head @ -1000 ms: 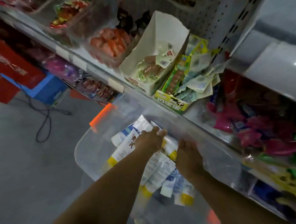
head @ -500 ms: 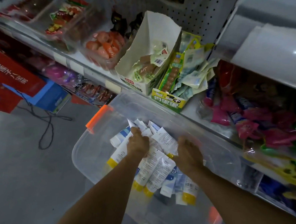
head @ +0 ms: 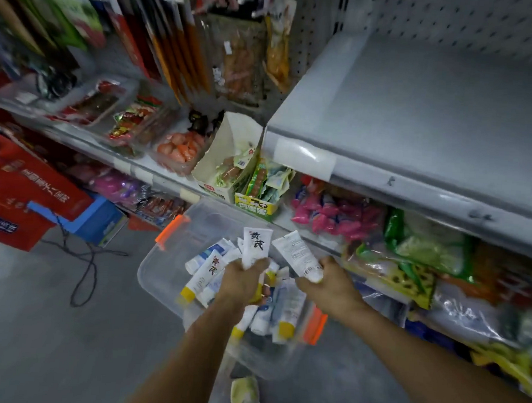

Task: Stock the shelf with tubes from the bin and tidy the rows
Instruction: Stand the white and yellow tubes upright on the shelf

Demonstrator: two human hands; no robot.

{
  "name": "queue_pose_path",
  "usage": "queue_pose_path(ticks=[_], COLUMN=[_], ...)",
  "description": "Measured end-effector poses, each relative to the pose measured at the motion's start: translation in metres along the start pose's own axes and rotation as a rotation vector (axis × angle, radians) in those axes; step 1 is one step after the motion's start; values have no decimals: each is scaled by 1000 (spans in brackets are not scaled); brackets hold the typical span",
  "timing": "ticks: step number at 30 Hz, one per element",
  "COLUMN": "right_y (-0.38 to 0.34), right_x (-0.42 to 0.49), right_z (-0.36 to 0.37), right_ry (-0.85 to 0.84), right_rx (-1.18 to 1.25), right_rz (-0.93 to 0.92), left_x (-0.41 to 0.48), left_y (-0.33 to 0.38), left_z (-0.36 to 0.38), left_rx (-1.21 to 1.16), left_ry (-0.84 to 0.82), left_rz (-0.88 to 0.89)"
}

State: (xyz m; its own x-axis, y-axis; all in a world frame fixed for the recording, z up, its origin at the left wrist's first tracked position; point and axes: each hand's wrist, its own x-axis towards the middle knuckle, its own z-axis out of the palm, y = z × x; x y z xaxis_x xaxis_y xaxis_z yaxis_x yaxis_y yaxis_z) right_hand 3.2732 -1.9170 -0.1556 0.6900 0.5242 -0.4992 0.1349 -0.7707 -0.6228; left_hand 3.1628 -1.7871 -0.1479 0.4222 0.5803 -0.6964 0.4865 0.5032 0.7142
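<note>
The left hand (head: 241, 280) gripped a white tube (head: 257, 243) by its lower end, the right hand (head: 331, 286) gripped a second tube (head: 297, 253), both just above the bin (head: 164, 266) (more tubes (head: 204, 275) lay inside). The sound move was carrying both to the grey upper shelf (head: 435, 112), labels facing out.

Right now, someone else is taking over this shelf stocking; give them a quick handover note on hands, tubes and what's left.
Left hand grips a lettered tube, raised over the clear bin.
Right hand grips a second tube, printed back facing up.
Remaining tubes lie loose in the bin, below the shelves.
Done: two tubes picked.
Left: no tube shows on the grey shelf yet; place these, empty the bin, tidy the rows.
</note>
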Motion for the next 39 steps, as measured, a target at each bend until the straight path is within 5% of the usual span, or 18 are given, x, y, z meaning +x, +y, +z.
queue_pose_path(ticks=[19,27,34,39], right_y=[21,5,-27,-44], right_x=[-261,-297,-300,-275], right_z=[-290,-376,-453,-508], right_ry=[231,397,576,680], right_rx=[445,600,668,540], right_rz=[-354,-543,-719,-685], left_x=[-325,-369,-377,-372], left_y=[93,166,217,246], left_z=[176,230,260,273], left_rx=[17,63,111,117], left_ry=[-232,-362,-358,-331], left_rz=[628,993,1139,1202])
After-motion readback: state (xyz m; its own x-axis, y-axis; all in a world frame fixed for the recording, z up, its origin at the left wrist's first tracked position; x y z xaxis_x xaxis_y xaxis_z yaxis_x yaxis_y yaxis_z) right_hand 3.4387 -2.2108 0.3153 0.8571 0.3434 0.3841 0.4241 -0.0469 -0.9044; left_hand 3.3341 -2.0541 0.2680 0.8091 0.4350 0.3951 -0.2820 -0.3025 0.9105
